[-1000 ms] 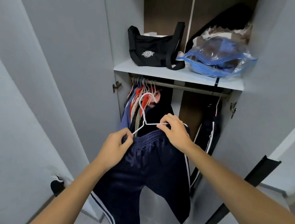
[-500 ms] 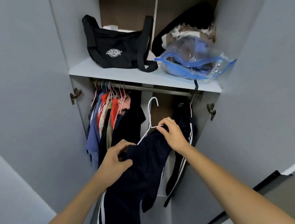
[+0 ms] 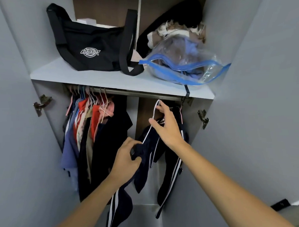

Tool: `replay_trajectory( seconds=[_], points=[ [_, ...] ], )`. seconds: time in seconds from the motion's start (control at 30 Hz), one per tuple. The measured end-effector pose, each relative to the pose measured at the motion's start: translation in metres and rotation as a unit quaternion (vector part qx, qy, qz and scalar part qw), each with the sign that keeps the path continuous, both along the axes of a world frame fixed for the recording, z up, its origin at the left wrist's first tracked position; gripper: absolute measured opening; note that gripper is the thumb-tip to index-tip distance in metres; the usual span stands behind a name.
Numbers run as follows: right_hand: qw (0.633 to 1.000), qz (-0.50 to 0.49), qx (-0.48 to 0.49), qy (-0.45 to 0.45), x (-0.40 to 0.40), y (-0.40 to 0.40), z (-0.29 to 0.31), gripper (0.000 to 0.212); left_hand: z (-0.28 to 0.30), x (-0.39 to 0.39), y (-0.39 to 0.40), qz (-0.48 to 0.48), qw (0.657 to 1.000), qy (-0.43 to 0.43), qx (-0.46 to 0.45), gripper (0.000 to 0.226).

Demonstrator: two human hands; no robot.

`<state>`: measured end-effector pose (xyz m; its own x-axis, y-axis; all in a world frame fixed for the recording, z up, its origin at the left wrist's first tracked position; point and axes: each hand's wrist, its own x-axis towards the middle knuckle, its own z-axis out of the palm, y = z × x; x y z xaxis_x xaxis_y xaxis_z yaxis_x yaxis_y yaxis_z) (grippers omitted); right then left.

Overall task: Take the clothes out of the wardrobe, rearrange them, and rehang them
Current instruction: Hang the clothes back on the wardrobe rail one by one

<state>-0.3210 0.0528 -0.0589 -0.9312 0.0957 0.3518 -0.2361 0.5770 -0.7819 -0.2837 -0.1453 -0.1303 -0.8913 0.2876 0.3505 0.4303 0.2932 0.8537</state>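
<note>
At the open wardrobe, my right hand holds the white wire hanger by its neck, thumb and fingers curled round the wire, with the hook raised just below the metal rail and not yet over it. The navy shorts with white side stripes drape from the hanger's bar and fall down between my forearms. My left hand grips a bunched fold of the shorts near the waistband, fingers curled into the cloth.

To the left on the rail hangs a packed row of clothes in red, blue, beige and black, each on a thin hanger, pressed close together against the wardrobe's left wall. To the right of my right hand, near the rail's far end, hangs another dark garment with white stripes, partly hidden behind my wrist; I cannot tell what kind of garment it is. A gap on the rail lies between the packed row and this garment, and the hanger's hook is lifted into that gap.

On the shelf above the rail sits a black shoulder bag with a white logo, its strap looped over the front edge. Beside it, to the right, lies a clear zip bag with a blue seal, stuffed with fabric, and behind that a heap of dark and pale cloth. Both grey doors stand open, their hinges showing.
</note>
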Motion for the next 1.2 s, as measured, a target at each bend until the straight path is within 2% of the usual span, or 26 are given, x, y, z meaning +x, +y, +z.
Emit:
replay_trajectory(
  seconds=[0.07,0.27,0.5,0.7,1.0,1.2],
  points=[
    [0.999,-0.018,0.043,0.01,-0.017,0.01,-0.002,0.077,-0.006,-0.01,0.018,0.013,1.0,0.011,-0.017,0.046],
    [0.989,-0.063,0.121,0.049,-0.068,0.042,-0.021,0.062,-0.033,-0.036,0.059,0.046,0.997,0.012,-0.057,0.044],
    [0.983,-0.081,0.155,0.052,-0.117,0.064,-0.049,0.061,-0.061,-0.088,0.078,0.046,0.995,0.021,-0.086,0.043],
    [0.977,-0.115,0.173,0.049,-0.167,0.09,-0.061,0.047,-0.082,-0.148,0.099,0.04,0.996,0.039,-0.073,0.039],
    [0.965,-0.146,0.21,0.062,-0.224,0.126,-0.072,0.062,-0.098,-0.208,0.141,0.022,0.997,0.064,-0.042,0.028],
    [0.962,-0.15,0.215,0.074,-0.251,0.146,-0.067,0.05,-0.102,-0.243,0.166,0.011,0.997,0.072,-0.036,0.032]
  ],
)
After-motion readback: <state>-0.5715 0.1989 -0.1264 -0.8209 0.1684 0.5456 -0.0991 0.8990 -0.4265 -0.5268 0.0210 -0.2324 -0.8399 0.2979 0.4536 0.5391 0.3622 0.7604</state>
